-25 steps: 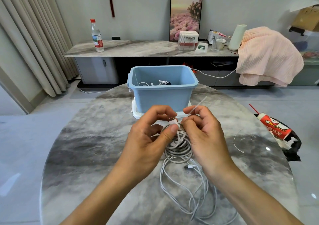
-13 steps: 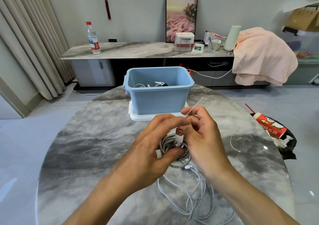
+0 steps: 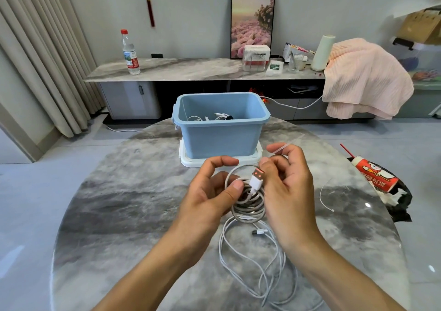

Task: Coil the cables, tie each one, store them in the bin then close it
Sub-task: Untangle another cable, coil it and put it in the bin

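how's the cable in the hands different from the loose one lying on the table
The held cable is wound into a tight coil, gripped by both hands; the loose cable sprawls in wide, untidy loops on the table. The held one's orange-tipped plug points up; the loose one's plug lies flat. Neither is tied yet.

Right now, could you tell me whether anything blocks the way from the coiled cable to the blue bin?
Nothing visible does: the coiled cable sits just before the bin, whose top is open.

Left grip (image 3: pixel 214 191): fingers curled, thumb pressing coiled cable (image 3: pixel 248 203). Right grip (image 3: pixel 286 184), just beside: fingers curled, pinching cable tie (image 3: pixel 284 147). Forearms converge.
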`<state>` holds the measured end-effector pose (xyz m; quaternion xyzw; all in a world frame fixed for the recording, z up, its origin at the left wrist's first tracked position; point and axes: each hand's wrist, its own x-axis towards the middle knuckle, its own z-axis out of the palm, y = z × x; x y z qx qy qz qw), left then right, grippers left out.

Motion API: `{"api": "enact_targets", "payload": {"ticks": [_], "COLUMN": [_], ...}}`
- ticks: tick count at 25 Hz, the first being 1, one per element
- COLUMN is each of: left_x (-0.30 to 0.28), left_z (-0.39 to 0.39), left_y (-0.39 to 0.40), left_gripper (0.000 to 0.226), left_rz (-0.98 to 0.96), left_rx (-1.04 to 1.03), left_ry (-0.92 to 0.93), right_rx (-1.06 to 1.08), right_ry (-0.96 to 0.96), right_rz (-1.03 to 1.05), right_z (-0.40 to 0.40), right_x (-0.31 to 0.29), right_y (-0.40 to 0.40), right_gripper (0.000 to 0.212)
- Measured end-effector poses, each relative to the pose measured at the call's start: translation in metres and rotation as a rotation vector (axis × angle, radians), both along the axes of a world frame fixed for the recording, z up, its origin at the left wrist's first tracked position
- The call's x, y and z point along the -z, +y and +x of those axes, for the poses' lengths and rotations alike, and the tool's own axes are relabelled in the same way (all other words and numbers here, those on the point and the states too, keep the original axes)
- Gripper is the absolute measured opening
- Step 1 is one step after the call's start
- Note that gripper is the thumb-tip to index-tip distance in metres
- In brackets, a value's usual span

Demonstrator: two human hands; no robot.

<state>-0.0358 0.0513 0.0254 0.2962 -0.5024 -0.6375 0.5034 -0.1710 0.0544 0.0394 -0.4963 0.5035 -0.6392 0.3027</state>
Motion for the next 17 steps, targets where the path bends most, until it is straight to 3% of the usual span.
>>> {"api": "enact_targets", "payload": {"ticks": [4, 7, 12, 17], "left_x": [0.0, 0.0, 0.003, 0.008], "left_z": [0.001, -0.002, -0.017, -0.011], "left_y": [0.0, 0.005, 0.013, 0.011], "left_gripper": [0.042, 0.035, 0.04, 0.054], "left_rz": [-0.192, -0.272, -0.005, -0.302], "left_rx": [0.014, -0.03, -0.047, -0.013], "left_ry": [-0.135, -0.166, -0.031, -0.196], "right_rx": [0.068, 0.072, 0.105, 0.125], "right_ry": [-0.043, -0.057, -0.029, 0.003], "right_rz": [-0.002, 0.01, 0.015, 0.021], "right_z": [-0.002, 0.0, 0.005, 0.002], "right_x": [0.002, 0.004, 0.01, 0.008], "right_y": [-0.002, -0.003, -0.003, -0.004], "right_gripper": [0.017, 0.019, 0.018, 0.019]}}
